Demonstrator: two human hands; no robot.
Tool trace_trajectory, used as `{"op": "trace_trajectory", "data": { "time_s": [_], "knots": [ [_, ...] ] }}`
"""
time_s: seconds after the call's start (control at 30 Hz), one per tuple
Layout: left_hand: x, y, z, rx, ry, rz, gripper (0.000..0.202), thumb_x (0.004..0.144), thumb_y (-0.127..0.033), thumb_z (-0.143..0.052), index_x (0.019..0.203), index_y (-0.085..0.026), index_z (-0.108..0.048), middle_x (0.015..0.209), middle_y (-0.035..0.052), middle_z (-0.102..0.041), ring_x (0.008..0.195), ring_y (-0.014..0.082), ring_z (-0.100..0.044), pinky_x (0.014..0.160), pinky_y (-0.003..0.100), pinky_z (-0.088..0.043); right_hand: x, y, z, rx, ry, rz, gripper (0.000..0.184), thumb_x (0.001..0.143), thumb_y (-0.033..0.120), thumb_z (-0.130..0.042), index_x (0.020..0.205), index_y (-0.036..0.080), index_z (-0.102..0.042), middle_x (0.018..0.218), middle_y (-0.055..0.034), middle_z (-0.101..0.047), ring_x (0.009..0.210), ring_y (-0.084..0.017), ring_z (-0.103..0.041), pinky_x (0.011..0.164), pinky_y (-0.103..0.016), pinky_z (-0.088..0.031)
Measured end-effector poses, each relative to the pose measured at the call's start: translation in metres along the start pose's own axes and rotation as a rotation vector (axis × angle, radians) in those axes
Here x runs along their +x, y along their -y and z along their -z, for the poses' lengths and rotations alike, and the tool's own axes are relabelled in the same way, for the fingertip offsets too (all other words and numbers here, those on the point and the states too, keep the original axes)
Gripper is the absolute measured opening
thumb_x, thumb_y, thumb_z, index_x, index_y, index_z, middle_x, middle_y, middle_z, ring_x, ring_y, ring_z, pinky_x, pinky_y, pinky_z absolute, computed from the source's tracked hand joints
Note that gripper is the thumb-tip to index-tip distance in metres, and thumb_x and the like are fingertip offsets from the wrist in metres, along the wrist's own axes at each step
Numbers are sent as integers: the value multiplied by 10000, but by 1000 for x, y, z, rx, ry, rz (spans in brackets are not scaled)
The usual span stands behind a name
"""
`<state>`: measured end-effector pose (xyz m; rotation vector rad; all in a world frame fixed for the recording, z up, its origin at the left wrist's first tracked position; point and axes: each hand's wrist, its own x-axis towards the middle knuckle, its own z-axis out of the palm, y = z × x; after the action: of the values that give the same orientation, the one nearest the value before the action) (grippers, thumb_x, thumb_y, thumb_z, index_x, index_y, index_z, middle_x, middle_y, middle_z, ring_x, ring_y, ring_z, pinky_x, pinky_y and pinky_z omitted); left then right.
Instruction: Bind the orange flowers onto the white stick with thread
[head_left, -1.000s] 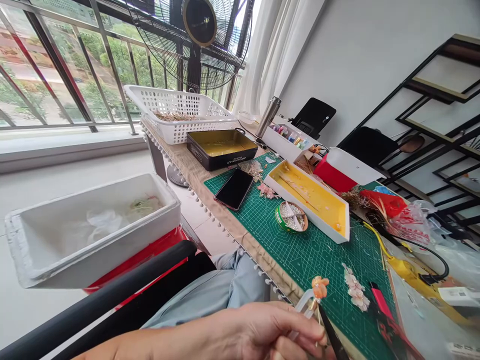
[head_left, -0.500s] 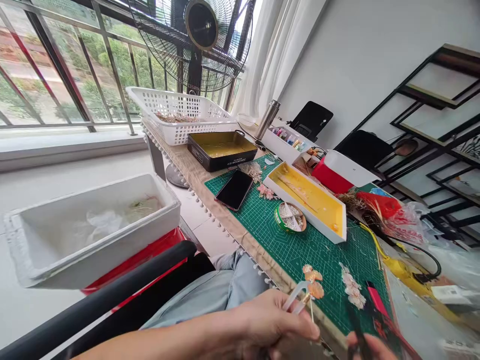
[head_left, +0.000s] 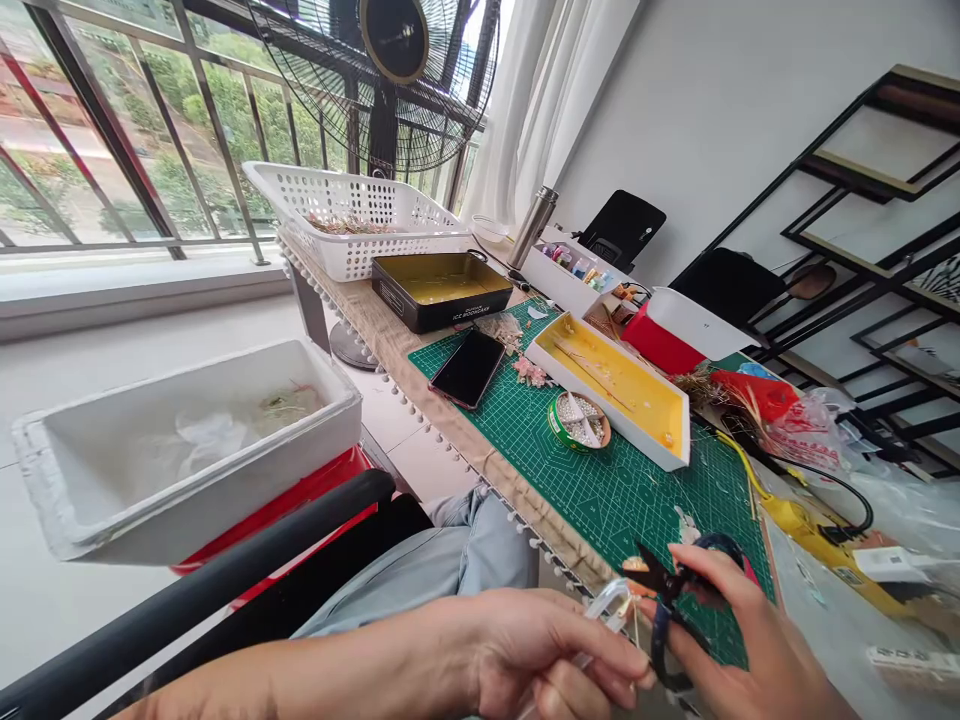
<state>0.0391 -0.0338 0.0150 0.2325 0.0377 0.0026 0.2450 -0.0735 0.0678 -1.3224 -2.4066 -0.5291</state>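
Observation:
My left hand (head_left: 555,645) is closed around a clear U-shaped plastic piece (head_left: 606,598), which looks like a hairpin, with thin wire or thread at its bend. Orange petals (head_left: 634,565) at its tip are partly covered by a pair of dark-handled scissors (head_left: 660,640). My right hand (head_left: 765,640) grips these scissors, blades parted and pointing left over the petals. Whether the blades touch anything, I cannot tell. Both hands are close together at the near edge of the green cutting mat (head_left: 600,510). A pale flower spray (head_left: 685,524) shows partly behind the scissors.
On the mat are a round tub of beads (head_left: 579,420), a yellow-lined white tray (head_left: 681,450), a phone (head_left: 469,368) and pink flowers (head_left: 531,372). A black box (head_left: 442,313) and white basket (head_left: 367,255) stand farther off. A yellow power strip (head_left: 810,530) lies right.
My right hand has come up from the bottom edge with the scissors, bringing the blades to the orange petals. My left hand keeps its hold and has shifted slightly.

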Motion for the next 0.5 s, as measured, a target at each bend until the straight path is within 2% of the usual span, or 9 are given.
{"op": "trace_trajectory", "data": {
  "time_s": [0.13, 0.3, 0.4, 0.43, 0.5],
  "knots": [
    [1, 2, -1, 60, -61, -25, 196, 715, -125, -652, 623, -148, -481, 486, -91, -353, 318, 4, -169, 276, 145, -81, 1, 2, 0, 51, 91, -96, 316, 942, 403, -440, 1188, 208, -474, 947, -51, -707, 743, -162, -704, 663, -210, -555],
    [7, 9, -3, 184, -336, -82, 205, 610, -134, -698, 591, -170, -497, 384, -105, -336, 292, 18, -178, 277, 138, -129, 5, 15, -2, 119, 215, -249, 260, 890, 359, -479, 1128, 257, -500, 778, 34, -701, 578, -113, -669, 511, -155, -526],
    [9, 10, -5, 249, -473, -149, 160, 596, -143, -677, 593, -168, -518, 373, -101, -361, 294, 24, -184, 284, 142, -145, 8, 25, -8, 70, 236, -400, 234, 861, 369, -476, 1057, 263, -547, 643, 53, -662, 468, -130, -623, 453, -196, -506],
    [9, 9, -5, 255, -489, -159, 150, 597, -141, -671, 597, -167, -523, 372, -103, -356, 297, 23, -177, 287, 143, -146, 9, 27, -10, 71, 252, -472, 238, 849, 384, -476, 1034, 265, -566, 618, 52, -651, 450, -139, -614, 437, -212, -497],
    [8, 6, -4, 227, -449, -145, 171, 610, -131, -668, 598, -171, -501, 378, -110, -328, 308, 21, -162, 297, 141, -140, 7, 27, -14, 158, 287, -612, 264, 822, 417, -499, 1015, 268, -599, 648, 34, -669, 498, -155, -642, 451, -223, -504]
  ]
}}
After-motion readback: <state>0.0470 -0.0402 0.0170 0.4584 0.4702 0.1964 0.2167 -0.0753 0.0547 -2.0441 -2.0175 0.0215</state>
